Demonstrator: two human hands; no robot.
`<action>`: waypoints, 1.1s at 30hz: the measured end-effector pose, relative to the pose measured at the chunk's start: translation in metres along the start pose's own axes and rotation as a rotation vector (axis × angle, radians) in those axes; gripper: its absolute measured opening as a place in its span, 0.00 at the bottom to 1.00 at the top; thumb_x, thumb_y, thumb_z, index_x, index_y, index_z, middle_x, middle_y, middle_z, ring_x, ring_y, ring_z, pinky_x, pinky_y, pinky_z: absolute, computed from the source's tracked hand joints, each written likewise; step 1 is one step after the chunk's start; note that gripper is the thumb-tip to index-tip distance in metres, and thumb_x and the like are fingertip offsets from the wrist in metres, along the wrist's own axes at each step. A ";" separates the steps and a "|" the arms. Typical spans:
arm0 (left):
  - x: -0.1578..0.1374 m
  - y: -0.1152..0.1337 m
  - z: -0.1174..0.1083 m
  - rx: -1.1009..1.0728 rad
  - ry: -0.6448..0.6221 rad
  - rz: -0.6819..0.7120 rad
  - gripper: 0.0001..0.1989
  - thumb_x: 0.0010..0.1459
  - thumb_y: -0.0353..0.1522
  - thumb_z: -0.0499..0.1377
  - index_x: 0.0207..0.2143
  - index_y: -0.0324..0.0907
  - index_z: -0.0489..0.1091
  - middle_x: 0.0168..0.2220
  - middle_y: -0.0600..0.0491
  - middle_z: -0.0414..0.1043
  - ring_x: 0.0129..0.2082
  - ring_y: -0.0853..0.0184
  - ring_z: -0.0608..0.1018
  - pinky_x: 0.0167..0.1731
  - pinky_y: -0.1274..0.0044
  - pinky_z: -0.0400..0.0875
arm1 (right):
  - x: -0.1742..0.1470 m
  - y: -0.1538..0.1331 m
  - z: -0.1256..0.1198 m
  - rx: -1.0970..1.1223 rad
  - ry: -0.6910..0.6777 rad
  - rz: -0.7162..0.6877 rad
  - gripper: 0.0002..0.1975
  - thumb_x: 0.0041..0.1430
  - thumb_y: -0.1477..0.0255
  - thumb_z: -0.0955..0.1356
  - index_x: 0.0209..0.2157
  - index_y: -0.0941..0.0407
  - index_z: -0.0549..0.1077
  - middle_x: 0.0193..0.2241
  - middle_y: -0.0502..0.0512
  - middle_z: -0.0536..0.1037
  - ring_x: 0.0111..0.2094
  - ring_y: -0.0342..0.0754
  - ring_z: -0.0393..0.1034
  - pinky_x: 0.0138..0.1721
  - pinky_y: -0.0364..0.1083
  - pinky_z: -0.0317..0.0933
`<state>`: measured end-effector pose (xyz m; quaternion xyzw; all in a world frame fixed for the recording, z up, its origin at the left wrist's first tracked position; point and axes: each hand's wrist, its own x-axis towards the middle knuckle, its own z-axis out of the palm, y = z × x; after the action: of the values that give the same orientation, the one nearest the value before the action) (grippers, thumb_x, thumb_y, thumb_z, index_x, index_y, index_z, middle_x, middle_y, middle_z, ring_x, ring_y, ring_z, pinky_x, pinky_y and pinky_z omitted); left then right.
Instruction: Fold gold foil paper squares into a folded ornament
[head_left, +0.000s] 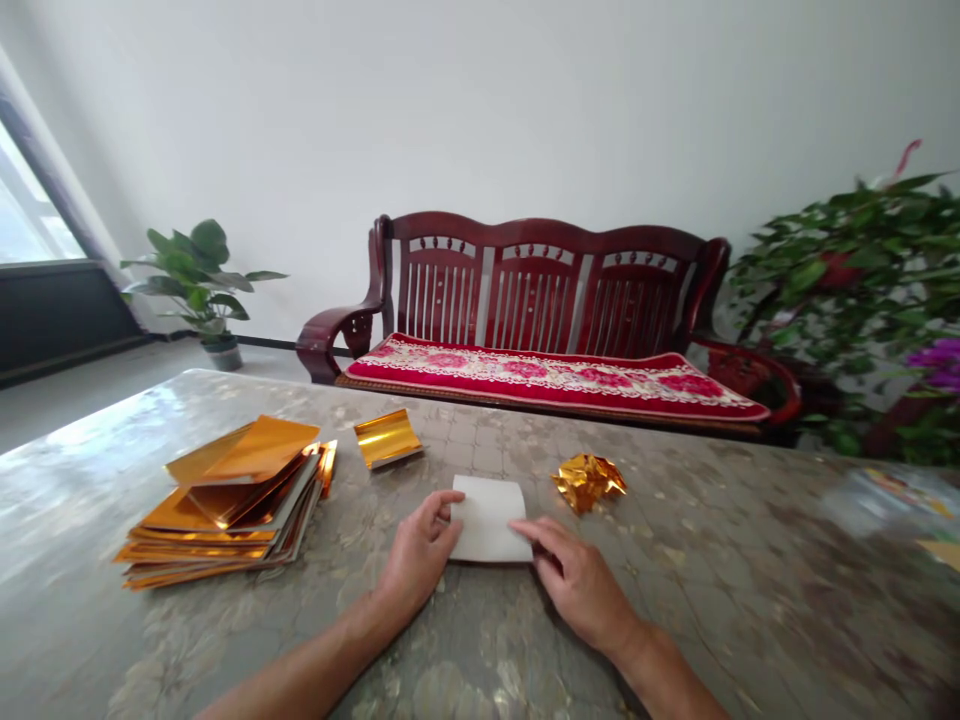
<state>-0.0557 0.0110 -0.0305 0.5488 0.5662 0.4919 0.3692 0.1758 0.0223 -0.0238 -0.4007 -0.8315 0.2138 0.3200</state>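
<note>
Grey and floral-patterned, the tabletop (487, 640) is spreading before us; its middle is serving as our clock's centre. At twelve o'clock, a dark red wooden bench (534, 300) is standing, bearing a red floral cover (555, 375). An uneven stack of gold sheets (225, 525) is lying at nine o'clock. Our left hand (420, 545) is holding a narrow grip, thumb and forefinger touching the white sheet (489, 518) along its left edge. Our right hand (583, 582) is resting its forefinger on the right edge. We are not managing to tell whether either is pinching. The white sheet is lying centrally, between both hands. A curled gold sheet (388, 440) is sitting at ten o'clock, crumpled gold foil (589, 482) at two.
</note>
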 end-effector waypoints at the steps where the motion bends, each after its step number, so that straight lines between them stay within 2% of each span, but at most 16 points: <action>1: 0.000 0.001 0.001 0.002 -0.018 -0.010 0.17 0.54 0.35 0.57 0.45 0.40 0.72 0.29 0.57 0.65 0.23 0.72 0.70 0.25 0.80 0.64 | -0.001 0.000 0.000 -0.063 0.010 -0.033 0.26 0.55 0.83 0.61 0.52 0.50 0.74 0.42 0.53 0.77 0.44 0.47 0.72 0.46 0.45 0.64; 4: -0.002 0.004 0.001 0.072 -0.073 0.015 0.15 0.58 0.36 0.53 0.44 0.41 0.72 0.32 0.54 0.68 0.27 0.69 0.72 0.29 0.77 0.67 | -0.004 0.001 -0.001 -0.202 0.036 -0.093 0.23 0.55 0.83 0.63 0.50 0.51 0.76 0.37 0.53 0.77 0.39 0.47 0.73 0.41 0.43 0.64; 7: -0.009 0.009 -0.003 0.247 -0.094 0.157 0.15 0.60 0.36 0.54 0.46 0.43 0.73 0.42 0.49 0.70 0.35 0.65 0.74 0.39 0.72 0.70 | -0.006 0.003 -0.002 -0.245 0.077 -0.093 0.18 0.60 0.80 0.64 0.47 0.51 0.77 0.32 0.53 0.75 0.35 0.46 0.73 0.36 0.42 0.63; 10: -0.015 0.012 -0.009 0.447 -0.104 0.319 0.24 0.49 0.36 0.65 0.51 0.47 0.71 0.54 0.46 0.64 0.49 0.56 0.71 0.50 0.65 0.68 | -0.006 0.003 -0.004 -0.214 0.068 -0.043 0.14 0.63 0.74 0.65 0.45 0.50 0.79 0.31 0.52 0.74 0.33 0.45 0.72 0.34 0.41 0.63; 12: -0.016 0.014 -0.012 0.551 -0.145 0.410 0.27 0.45 0.34 0.69 0.50 0.51 0.72 0.57 0.47 0.63 0.54 0.53 0.68 0.53 0.63 0.65 | -0.004 0.002 -0.005 -0.173 0.038 -0.002 0.12 0.64 0.71 0.65 0.44 0.49 0.80 0.31 0.51 0.74 0.32 0.44 0.72 0.34 0.41 0.63; 15: -0.013 0.015 -0.012 0.592 -0.221 0.475 0.14 0.54 0.33 0.65 0.44 0.52 0.76 0.51 0.50 0.70 0.52 0.56 0.70 0.51 0.66 0.67 | -0.002 -0.001 -0.007 -0.117 0.006 0.045 0.11 0.64 0.69 0.66 0.40 0.49 0.81 0.31 0.51 0.74 0.33 0.44 0.71 0.35 0.42 0.63; 17: -0.011 0.016 -0.010 0.575 -0.259 0.467 0.08 0.61 0.35 0.59 0.39 0.49 0.78 0.44 0.50 0.75 0.45 0.61 0.74 0.47 0.71 0.68 | -0.001 -0.003 -0.009 -0.103 -0.017 0.065 0.10 0.63 0.70 0.66 0.38 0.49 0.81 0.32 0.51 0.75 0.34 0.45 0.71 0.35 0.42 0.63; 21: -0.011 0.019 -0.008 0.606 -0.293 0.419 0.13 0.66 0.37 0.54 0.34 0.47 0.79 0.33 0.52 0.77 0.36 0.65 0.76 0.39 0.75 0.66 | -0.001 -0.010 -0.015 -0.109 -0.049 0.093 0.08 0.57 0.72 0.69 0.38 0.49 0.80 0.35 0.50 0.76 0.33 0.45 0.71 0.35 0.42 0.63; 24: -0.012 0.021 -0.007 0.636 -0.314 0.388 0.13 0.65 0.37 0.55 0.33 0.47 0.78 0.33 0.54 0.77 0.36 0.65 0.76 0.38 0.76 0.65 | 0.000 -0.014 -0.018 -0.120 -0.042 0.113 0.09 0.56 0.71 0.71 0.39 0.50 0.78 0.35 0.50 0.77 0.32 0.45 0.71 0.36 0.42 0.62; 26: -0.011 0.021 -0.007 0.631 -0.324 0.353 0.12 0.65 0.36 0.55 0.34 0.47 0.78 0.33 0.54 0.78 0.37 0.65 0.76 0.38 0.76 0.65 | 0.001 -0.015 -0.019 -0.132 -0.053 0.120 0.05 0.59 0.70 0.69 0.36 0.51 0.78 0.33 0.49 0.77 0.34 0.45 0.71 0.36 0.42 0.61; 29: -0.007 0.020 -0.005 0.600 -0.327 0.289 0.13 0.64 0.36 0.54 0.33 0.47 0.78 0.34 0.53 0.78 0.37 0.64 0.76 0.39 0.76 0.65 | 0.003 -0.014 -0.018 -0.169 -0.084 0.120 0.09 0.64 0.68 0.65 0.32 0.50 0.77 0.32 0.49 0.77 0.36 0.46 0.71 0.38 0.43 0.60; 33: -0.004 0.018 -0.003 0.568 -0.322 0.237 0.13 0.64 0.37 0.54 0.33 0.47 0.78 0.34 0.53 0.79 0.38 0.63 0.77 0.40 0.76 0.65 | 0.005 -0.011 -0.014 -0.224 -0.102 0.136 0.12 0.65 0.67 0.64 0.32 0.51 0.77 0.31 0.50 0.77 0.36 0.47 0.71 0.37 0.43 0.59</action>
<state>-0.0539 0.0049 -0.0127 0.7622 0.5472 0.2613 0.2264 0.1775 0.0217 -0.0048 -0.4778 -0.8363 0.1609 0.2155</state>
